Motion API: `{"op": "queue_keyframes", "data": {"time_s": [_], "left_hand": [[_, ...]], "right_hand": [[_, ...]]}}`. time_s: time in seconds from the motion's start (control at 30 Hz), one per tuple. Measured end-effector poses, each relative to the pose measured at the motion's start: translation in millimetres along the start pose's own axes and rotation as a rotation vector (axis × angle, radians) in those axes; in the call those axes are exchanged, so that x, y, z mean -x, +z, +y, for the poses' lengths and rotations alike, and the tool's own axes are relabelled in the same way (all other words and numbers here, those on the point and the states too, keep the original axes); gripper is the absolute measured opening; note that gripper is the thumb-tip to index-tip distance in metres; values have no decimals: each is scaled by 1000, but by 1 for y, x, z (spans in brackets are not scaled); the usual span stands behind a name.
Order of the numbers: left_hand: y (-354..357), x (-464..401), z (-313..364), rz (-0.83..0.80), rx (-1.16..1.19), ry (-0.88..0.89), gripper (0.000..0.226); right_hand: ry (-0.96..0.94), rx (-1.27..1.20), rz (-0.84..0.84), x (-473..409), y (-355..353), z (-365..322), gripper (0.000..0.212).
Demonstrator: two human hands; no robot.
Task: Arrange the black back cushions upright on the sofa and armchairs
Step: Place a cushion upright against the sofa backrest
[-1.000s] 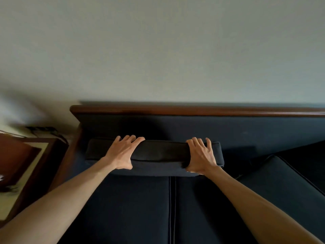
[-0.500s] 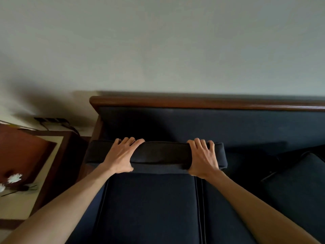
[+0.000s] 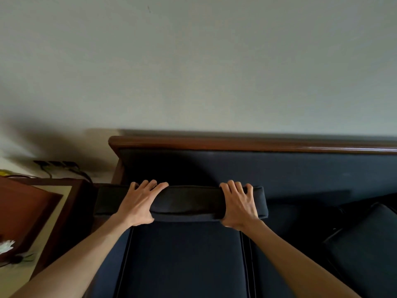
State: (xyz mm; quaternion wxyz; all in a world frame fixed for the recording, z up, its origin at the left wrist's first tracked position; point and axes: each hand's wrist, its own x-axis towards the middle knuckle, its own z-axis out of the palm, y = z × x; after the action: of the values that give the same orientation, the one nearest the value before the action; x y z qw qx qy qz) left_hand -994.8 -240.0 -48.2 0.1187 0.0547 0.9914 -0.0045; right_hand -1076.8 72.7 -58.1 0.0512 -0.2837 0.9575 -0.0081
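Black back cushion point(image 3: 184, 203) held upright at the left end of the sofa point(image 3: 279, 168), standing on its lower edge at the rear of the left seat cushion point(image 3: 182, 261), top edge seen from above. Upholstered sofa backrest directly behind; contact between cushion and backrest not discernible in the shadow. Left end of the cushion extends past the sofa's wooden side frame, toward the side table point(image 3: 43, 211).

Left hand point(image 3: 139, 204) gripping the cushion's top edge left of centre: fingers curled over the far side, thumb tucked under the near face. Right hand point(image 3: 238, 206) gripping the same edge near the right end, fingers spread and hooked over the top, thumb below. Both forearms bare, reaching in from the lower corners.

Second dark cushion point(image 3: 365, 244) lying tilted on the seat at the right, well apart from the held one. Wooden top rail point(image 3: 247, 144) running along the sofa back, plain pale wall point(image 3: 193, 61) above. White flower point(image 3: 6, 246) on the side table at the far left edge. Dark cables point(image 3: 62, 166) against the wall behind the table.
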Motion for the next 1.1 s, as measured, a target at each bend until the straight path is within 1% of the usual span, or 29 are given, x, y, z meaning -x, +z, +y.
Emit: {"op": "queue_keyframes", "data": {"time_s": [0.13,0.3,0.5,0.6,0.73,0.87,0.9,1.0,1.1], "left_hand": [[-11,-24,-12,-28,26,36,113],[-22,-59,-24,-87,68,-19,123],[-31,-86,-35,-129,96,-57,124],[-35,-94,-38,-118,96,-67,125],[-31,-99,-46,-95,78,-101,129],[-36,-105,-45,-103,-3,-145,127],[-36,-105,-43,-92,-29,-154,124],[-32,-97,-43,-22,-101,-173,119],[-28,-90,-44,-11,-117,-167,119]], "right_hand": [[31,-12,-22,-16,-1,3,99],[90,-3,-68,-48,-9,11,117],[81,16,-114,-77,-11,23,127],[88,10,-133,-88,-13,31,126],[100,-18,-97,-94,-8,41,119],[95,85,-170,-103,-12,43,135],[101,99,-166,-102,-12,43,134],[94,117,-98,-97,-13,41,123],[88,120,-96,-92,-10,40,120]]}}
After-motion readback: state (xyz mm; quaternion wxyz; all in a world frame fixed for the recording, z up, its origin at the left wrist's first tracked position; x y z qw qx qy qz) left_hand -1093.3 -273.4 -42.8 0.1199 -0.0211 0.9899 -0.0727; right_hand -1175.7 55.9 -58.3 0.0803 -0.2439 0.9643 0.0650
